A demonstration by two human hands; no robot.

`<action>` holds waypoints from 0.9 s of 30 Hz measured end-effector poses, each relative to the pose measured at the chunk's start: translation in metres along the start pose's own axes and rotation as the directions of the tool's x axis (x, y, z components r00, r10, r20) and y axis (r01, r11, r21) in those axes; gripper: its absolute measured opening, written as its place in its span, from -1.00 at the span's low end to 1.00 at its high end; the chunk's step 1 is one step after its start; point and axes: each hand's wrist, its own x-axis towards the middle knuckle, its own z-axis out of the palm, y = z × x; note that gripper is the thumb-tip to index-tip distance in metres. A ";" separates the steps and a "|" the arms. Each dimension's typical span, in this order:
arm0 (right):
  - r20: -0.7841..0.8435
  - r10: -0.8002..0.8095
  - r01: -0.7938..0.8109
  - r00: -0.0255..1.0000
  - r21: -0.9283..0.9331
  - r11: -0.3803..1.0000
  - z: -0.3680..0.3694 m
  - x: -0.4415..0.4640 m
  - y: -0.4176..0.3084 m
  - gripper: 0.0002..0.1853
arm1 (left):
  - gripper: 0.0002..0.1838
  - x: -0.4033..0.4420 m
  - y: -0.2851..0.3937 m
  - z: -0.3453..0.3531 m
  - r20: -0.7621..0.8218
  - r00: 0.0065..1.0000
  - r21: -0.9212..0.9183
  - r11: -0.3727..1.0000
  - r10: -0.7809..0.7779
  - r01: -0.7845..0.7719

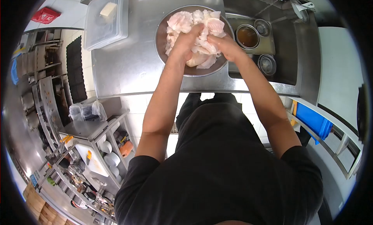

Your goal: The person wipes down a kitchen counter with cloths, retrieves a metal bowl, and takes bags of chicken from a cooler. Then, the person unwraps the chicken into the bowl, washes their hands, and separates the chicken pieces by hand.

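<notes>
- i have both hands in a wide metal bowl (182, 69) heaped with pale pink raw meat (180, 21); chicken or fish, i can't tell from up here.
- the meat sits in the bowl, and the bowl stands on the steel worktop (128, 71), right beside the sink (286, 60).
- my left hand (185, 45) presses into the near left part of the heap; my right hand (228, 47) comes in from the right. both touch the pieces, but most of the fingers are buried, so i can't tell whether either one is clenched on a piece or lying loose.
- i judge the step in hand to be working through the meat by hand.
- to my eye, the next move calls for a soft, cupped hold: the pieces look wet and limp, and some lie close to the rim.
- at the left, a clear plastic container (90, 39) rests on the worktop, with a pale yellow block (108, 10) on or inside it; i can't tell which.
- in the sink, a small metal bowl holds brownish liquid (247, 36).
</notes>
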 end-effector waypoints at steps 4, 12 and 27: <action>-0.116 -0.122 0.105 0.986 -0.142 0.984 0.008 -0.001 0.002 -0.44 | -0.49 -0.009 -0.007 -0.003 -0.047 0.995 0.074 0.994 0.084 -0.081; -0.133 -0.066 0.039 0.989 -0.198 0.979 0.010 0.008 -0.004 -0.60 | -0.48 0.006 -0.032 -0.021 0.041 0.956 -0.013 0.956 0.292 -0.291; 0.004 0.009 -0.009 1.000 -0.163 0.987 0.000 0.020 -0.008 -0.56 | -0.49 0.024 -0.030 -0.032 0.001 0.970 0.042 0.969 0.244 -0.244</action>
